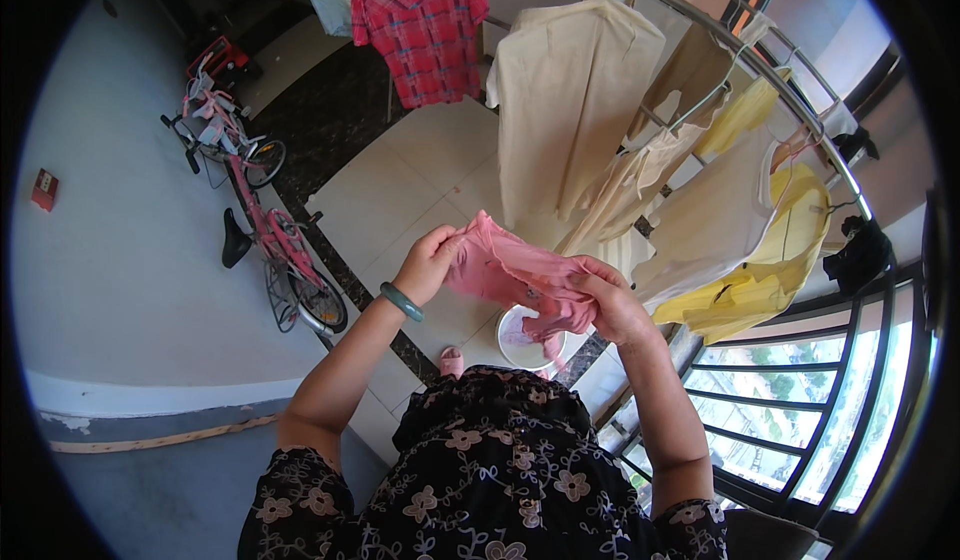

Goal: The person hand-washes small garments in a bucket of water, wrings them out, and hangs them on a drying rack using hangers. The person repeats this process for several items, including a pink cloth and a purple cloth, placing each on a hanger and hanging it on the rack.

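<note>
A crumpled pink garment (517, 271) is stretched between my two hands at the centre of the view. My left hand (435, 256) grips its upper left edge, with a green bangle on that wrist. On the other side, my right hand (611, 301) is closed on bunched cloth at the garment's right end. Part of the garment hangs down over a white bucket (510, 350) on the tiled floor, which holds something pale that I cannot make out. Folds hide some of my fingertips.
Cream shirts (577, 102) and yellow garments (780, 260) hang from a curved metal rail at the right. A red plaid shirt (427, 34) hangs ahead. A pink bicycle (274, 237) leans near the left wall. Barred windows (765, 410) are at the lower right.
</note>
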The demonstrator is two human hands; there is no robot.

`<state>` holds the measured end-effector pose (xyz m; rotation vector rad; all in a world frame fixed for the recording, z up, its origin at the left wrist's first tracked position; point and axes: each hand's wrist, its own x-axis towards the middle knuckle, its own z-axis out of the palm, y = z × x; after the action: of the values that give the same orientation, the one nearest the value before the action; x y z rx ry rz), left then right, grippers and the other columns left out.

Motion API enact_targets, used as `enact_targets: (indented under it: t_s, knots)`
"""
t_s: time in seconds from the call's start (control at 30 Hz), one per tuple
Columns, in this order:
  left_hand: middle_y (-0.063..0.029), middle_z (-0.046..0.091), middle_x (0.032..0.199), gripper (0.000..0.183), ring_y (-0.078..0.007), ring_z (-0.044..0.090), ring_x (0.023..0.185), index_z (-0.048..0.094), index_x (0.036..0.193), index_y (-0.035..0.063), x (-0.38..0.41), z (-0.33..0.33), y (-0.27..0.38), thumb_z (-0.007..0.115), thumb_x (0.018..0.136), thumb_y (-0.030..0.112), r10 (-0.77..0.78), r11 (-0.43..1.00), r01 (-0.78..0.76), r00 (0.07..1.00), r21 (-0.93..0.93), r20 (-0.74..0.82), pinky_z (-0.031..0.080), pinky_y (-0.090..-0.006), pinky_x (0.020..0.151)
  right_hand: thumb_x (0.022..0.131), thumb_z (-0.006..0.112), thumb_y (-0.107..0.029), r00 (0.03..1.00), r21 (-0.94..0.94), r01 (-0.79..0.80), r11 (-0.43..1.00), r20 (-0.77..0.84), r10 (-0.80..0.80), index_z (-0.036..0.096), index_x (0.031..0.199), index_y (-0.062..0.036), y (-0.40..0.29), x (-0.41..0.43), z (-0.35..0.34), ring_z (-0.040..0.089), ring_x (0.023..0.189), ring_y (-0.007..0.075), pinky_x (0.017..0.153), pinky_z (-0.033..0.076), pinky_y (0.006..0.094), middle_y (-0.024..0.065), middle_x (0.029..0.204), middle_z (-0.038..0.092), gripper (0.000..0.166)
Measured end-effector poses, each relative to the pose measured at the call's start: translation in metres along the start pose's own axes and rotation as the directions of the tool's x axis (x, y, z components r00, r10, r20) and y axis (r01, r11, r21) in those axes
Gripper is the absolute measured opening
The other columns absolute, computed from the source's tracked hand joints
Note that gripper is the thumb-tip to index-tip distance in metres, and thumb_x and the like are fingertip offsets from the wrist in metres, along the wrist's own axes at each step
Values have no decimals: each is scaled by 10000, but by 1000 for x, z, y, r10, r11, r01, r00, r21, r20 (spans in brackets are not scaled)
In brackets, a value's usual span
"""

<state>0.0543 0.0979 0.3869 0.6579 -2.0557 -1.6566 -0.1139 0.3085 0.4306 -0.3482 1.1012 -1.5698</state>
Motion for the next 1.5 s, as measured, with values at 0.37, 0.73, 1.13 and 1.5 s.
enact_targets:
  t_s: [0.37,0.73,1.13,1.5]
  knots:
    - [-1,556,751,179,-43,492,664,569,889,24,-1,18,-3,633,795,162,-183,962,78,894,260,408,411,-194,578,871,493,-52,998,-88,55,995,-9,-56,549,1031,33,-1,-4,-5,604,835,138,743,502,258,90,926,615,189]
    - [-142,603,834,115,-323,578,735,570,810,23,-17,-23,-18,488,738,58,101,838,-39,991,545,-85,464,-379,648,786,547,-38,933,-864,140,483,-48,-356,593,954,-29,21,-6,-43,588,732,214,658,483,296,100,867,589,174]
    - [-14,581,738,162,-77,551,693,597,835,20,25,-87,54,452,765,5,101,977,-103,995,189,22,454,-230,624,852,557,-253,989,-495,-101,863,-143,33,438,1201,14,-34,22,-14,559,921,159,743,498,273,101,1043,557,455]
    - [-144,581,997,253,-259,576,907,563,1011,36,-21,-10,-80,457,855,204,-183,543,-64,964,837,193,448,-393,794,844,506,-199,972,-835,197,-513,235,-9,490,1128,-49,58,71,-64,542,944,154,865,406,282,161,1043,562,322]
